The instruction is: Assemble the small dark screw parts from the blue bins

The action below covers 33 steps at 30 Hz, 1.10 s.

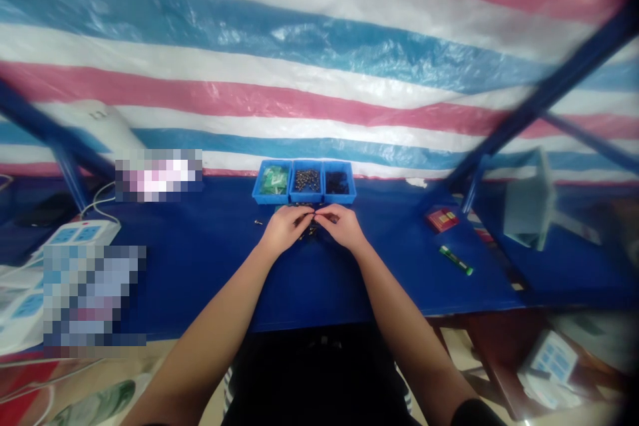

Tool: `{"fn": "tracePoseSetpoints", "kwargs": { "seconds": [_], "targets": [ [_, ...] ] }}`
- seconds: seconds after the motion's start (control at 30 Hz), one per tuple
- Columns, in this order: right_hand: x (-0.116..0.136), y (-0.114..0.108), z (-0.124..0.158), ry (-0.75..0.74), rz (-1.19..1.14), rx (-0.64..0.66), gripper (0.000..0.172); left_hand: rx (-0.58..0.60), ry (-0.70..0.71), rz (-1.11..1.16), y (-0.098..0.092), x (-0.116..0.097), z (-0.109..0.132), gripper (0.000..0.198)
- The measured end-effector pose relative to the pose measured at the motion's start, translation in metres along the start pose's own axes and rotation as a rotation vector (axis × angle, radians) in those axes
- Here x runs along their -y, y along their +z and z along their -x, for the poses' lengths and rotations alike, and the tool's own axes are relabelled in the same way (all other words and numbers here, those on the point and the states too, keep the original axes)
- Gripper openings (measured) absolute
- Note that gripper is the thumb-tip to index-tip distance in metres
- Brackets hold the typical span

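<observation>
Grip: left hand (287, 226) and right hand (342, 221) met nearly fingertip to fingertip, just in front of the blue, open-topped, rectangular middle bin (306, 198). Both pinches looked narrow; could not tell whether either held a part, the fingers covering whatever lay between them.

Small, dark-and-brassy metal pieces (312, 231) lay loose under and between the hands, in front of the middle bin, partly hidden. More small, metallic, rounded parts (307, 180) filled the middle bin itself. Risk, judged: a tiny part could slip from so fine a pinch and be lost among the loose ones; cause, small size and blocked sight.

Touching the middle bin on its left: a blue plastic bin of green packets (274, 180). On its right: a matching bin of small black pieces (337, 183). Risk: a forward knuckle knock could shift the row or mix contents, the hands being so near the front walls.

One stray, slim metal piece (258, 221) lay in front and to the left of the middle bin, on the blue, smooth-covered table (319, 286). Risk: a sweep of the left forearm could roll it away.

Well right of the middle bin: a red, flat-sided box (442, 219) and a green, narrow packet (456, 260), both clear of the hands.
</observation>
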State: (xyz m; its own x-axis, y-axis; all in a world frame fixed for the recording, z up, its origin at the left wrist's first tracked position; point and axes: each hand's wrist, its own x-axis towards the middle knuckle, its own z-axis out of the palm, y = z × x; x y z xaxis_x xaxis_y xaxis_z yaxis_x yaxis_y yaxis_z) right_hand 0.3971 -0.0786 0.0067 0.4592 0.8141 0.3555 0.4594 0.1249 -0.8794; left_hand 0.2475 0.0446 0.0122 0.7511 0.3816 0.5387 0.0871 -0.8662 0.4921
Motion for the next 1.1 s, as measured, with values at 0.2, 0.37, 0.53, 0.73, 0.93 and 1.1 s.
{"fn": "tracePoseSetpoints", "kwargs": {
  "seconds": [0.2,0.37,0.53,0.73,0.93,1.1],
  "targets": [
    [0.003,0.001,0.001,0.004,-0.029,0.004,0.020,0.008,0.053,0.036,0.000,0.002,0.000,0.021],
    [0.000,0.002,0.001,0.036,-0.051,0.010,0.021,0.002,0.086,0.042,0.001,0.004,0.001,0.018],
    [-0.003,0.007,0.001,0.091,-0.154,-0.008,0.027,0.013,0.049,0.022,0.000,0.002,0.001,0.020],
    [0.001,0.009,0.002,0.102,-0.249,0.014,0.032,0.013,0.022,0.006,-0.002,-0.002,0.000,0.021],
    [0.001,0.011,0.002,0.081,-0.273,-0.015,0.031,0.042,0.011,0.012,-0.002,-0.001,0.000,0.024],
    [0.002,0.012,0.002,0.063,-0.275,-0.033,0.030,0.053,0.011,0.017,-0.003,-0.001,0.000,0.024]
  ]
}}
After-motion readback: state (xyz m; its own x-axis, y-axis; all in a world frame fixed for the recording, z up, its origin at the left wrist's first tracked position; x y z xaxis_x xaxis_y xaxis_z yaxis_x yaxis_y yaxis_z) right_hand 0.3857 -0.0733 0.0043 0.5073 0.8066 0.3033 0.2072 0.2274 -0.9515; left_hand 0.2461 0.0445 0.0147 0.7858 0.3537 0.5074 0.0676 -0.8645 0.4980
